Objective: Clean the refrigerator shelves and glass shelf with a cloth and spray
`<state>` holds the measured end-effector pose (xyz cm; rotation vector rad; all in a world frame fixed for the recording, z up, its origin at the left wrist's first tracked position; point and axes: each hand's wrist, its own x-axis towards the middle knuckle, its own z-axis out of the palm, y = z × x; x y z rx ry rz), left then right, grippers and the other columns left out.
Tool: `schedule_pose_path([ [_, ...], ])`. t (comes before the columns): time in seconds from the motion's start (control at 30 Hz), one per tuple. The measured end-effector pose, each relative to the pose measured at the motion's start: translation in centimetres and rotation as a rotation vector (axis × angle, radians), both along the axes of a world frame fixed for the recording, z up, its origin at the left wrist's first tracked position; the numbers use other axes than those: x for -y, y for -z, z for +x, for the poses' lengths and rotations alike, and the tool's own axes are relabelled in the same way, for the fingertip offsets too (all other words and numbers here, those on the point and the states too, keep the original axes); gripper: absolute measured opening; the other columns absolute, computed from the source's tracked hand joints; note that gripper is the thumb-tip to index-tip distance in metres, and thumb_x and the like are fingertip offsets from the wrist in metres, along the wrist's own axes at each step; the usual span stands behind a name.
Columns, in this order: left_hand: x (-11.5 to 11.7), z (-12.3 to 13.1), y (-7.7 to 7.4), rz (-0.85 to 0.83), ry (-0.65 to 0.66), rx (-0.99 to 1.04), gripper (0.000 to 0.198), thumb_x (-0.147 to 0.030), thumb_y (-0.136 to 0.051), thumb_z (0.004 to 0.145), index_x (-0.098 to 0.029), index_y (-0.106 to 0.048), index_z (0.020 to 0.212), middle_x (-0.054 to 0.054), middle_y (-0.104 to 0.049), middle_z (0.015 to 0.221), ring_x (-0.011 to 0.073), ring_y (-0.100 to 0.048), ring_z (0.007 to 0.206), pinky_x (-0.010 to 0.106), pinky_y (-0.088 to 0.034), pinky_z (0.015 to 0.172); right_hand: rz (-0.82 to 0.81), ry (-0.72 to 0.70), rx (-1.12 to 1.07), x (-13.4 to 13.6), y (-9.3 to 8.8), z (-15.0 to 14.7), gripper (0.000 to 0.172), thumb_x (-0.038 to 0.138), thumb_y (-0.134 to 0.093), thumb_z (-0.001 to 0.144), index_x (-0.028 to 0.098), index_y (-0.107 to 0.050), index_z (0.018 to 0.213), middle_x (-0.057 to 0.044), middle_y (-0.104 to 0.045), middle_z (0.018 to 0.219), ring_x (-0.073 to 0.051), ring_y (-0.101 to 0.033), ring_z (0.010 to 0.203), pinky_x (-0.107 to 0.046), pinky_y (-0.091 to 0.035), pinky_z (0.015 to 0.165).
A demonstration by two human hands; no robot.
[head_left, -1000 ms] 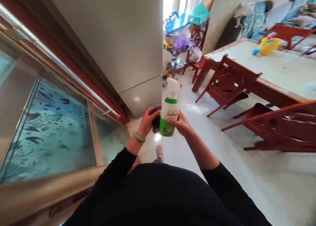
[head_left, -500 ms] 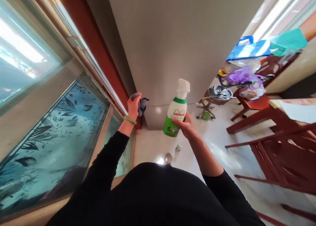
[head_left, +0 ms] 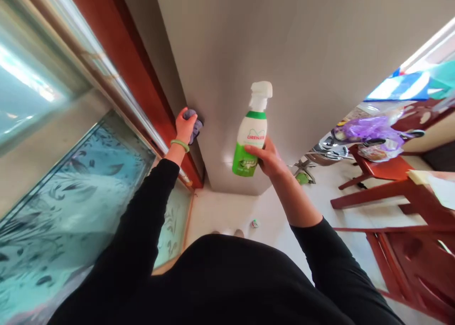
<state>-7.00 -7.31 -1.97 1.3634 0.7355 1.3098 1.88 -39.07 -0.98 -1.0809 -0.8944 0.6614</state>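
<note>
In my right hand (head_left: 270,159) is a white and green spray bottle (head_left: 250,145), held round its lower body with the thumb across the front. Its white spray head points up, and no finger is on the trigger. My left hand (head_left: 185,125), with a green bangle at the wrist, is closed on a dark grey cloth (head_left: 195,128). The cloth is at the left edge of a large smooth grey panel (head_left: 220,55); whether it presses on the surface I cannot tell. The bottle is in front of the same panel.
Left of the panel runs a red-brown frame (head_left: 117,45) beside patterned glass (head_left: 88,187). A small container (head_left: 254,223) stands on the pale floor near my feet. To the right are a red wooden chair (head_left: 387,168) bearing plastic bags (head_left: 373,130), and more dark red furniture (head_left: 408,258).
Both hands appear higher in view, the cloth and the spray bottle with them. The view has shifted, and the chair and bags lie farther right and lower.
</note>
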Motion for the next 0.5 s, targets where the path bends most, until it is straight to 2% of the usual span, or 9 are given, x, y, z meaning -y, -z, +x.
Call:
schedule_pose_path([
  [0.1, -1.2, 0.9, 0.3, 0.032, 0.012, -0.025, 0.047, -0.02, -0.084, 0.085, -0.014, -0.062, 0.126, -0.004, -0.066, 0.086, 0.007, -0.062, 0.073, 0.023, -0.053, 0.072, 0.007, 0.071, -0.016, -0.4, 0.1, -0.7, 0.062, 0.055, -0.095, 0.062, 0.026, -0.063, 0.107, -0.004, -0.075, 0.103, -0.027, -0.071, 0.095, -0.043, -0.062, 0.086],
  [0.23, -3.3, 1.3, 0.6, 0.137, 0.023, -0.095, 0.034, -0.016, -0.082, 0.077, -0.018, -0.065, 0.106, 0.001, -0.069, 0.095, 0.0144, -0.069, 0.088, 0.026, -0.057, 0.084, -0.002, 0.165, -0.054, -0.2, 0.4, -2.7, 0.061, 0.052, -0.096, 0.061, 0.026, -0.063, 0.105, -0.003, -0.075, 0.101, -0.025, -0.071, 0.093, -0.042, -0.062, 0.086],
  [0.33, -4.0, 1.2, 0.7, 0.21, 0.007, -0.196, 0.032, -0.016, -0.082, 0.075, -0.019, -0.063, 0.101, 0.003, -0.07, 0.099, 0.02, -0.07, 0.099, 0.031, -0.056, 0.095, -0.009, 0.224, -0.082, 0.4, 0.5, -4.8, 0.061, 0.049, -0.097, 0.059, 0.026, -0.063, 0.104, -0.002, -0.075, 0.101, -0.025, -0.071, 0.093, -0.042, -0.062, 0.087],
  [0.4, -3.4, 0.4, 1.0, 0.247, -0.018, -0.218, 0.034, -0.017, -0.082, 0.075, -0.019, -0.062, 0.101, 0.005, -0.07, 0.104, 0.0225, -0.069, 0.107, 0.034, -0.053, 0.102, -0.012, 0.257, -0.087, 0.9, 0.4, -6.2, 0.061, 0.048, -0.097, 0.059, 0.026, -0.063, 0.104, -0.002, -0.075, 0.101, -0.025, -0.072, 0.093, -0.043, -0.063, 0.088],
  [0.5, -0.7, -2.1, 2.0, 0.303, -0.029, -0.202, 0.034, -0.02, -0.083, 0.077, -0.02, -0.06, 0.102, 0.006, -0.069, 0.109, 0.0247, -0.067, 0.113, 0.038, -0.05, 0.109, -0.023, 0.271, -0.057, 1.9, 0.1, -8.6, 0.059, 0.05, -0.096, 0.061, 0.026, -0.063, 0.103, -0.002, -0.076, 0.099, -0.026, -0.072, 0.093, -0.044, -0.063, 0.088],
])
